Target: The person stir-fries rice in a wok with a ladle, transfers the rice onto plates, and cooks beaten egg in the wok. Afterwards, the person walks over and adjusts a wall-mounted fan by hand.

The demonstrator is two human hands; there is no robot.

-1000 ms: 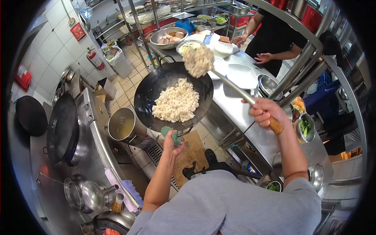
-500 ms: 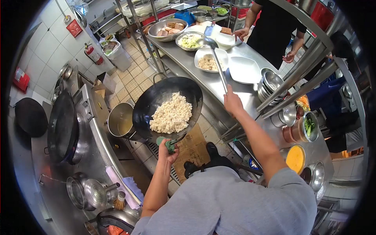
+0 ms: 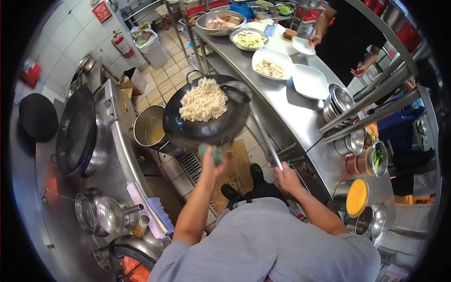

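Ladle [image 3: 238, 89]: moved from above the white bowls half a second earlier to the wok [image 3: 206, 130], its head now inside the rim, on the right of the rice [image 3: 203, 101].

Step in hand, as judged: rice being portioned from wok to bowl, with the ladle back at the wok. Next move, as judged: a further scoop would call for a steady wok and the ladle's edge worked under the mound, without pushing grains over the rim.

Right hand [image 3: 290, 181]: one; fingers closed around the ladle's handle. Left hand [image 3: 214, 167]: one, blurred; fingers clenched on a green cloth [image 3: 210, 153] at the wok's near edge; the wok handle under it cannot be made out.

Rice: main mound in the wok, toward the far left side; a smaller portion in the white bowl [image 3: 283, 58] on the worktop [image 3: 300, 117]. Square white bowl [image 3: 310, 83]: one, just beside it, no rice in it.

Further differences: mound nearer the wok's far rim than before, when it lay about the middle; small white dish [image 3: 303, 45], formerly on the worktop, now raised and tilted in a co-worker's hand [image 3: 315, 40]. Ladle's contents: cannot tell, blurred.
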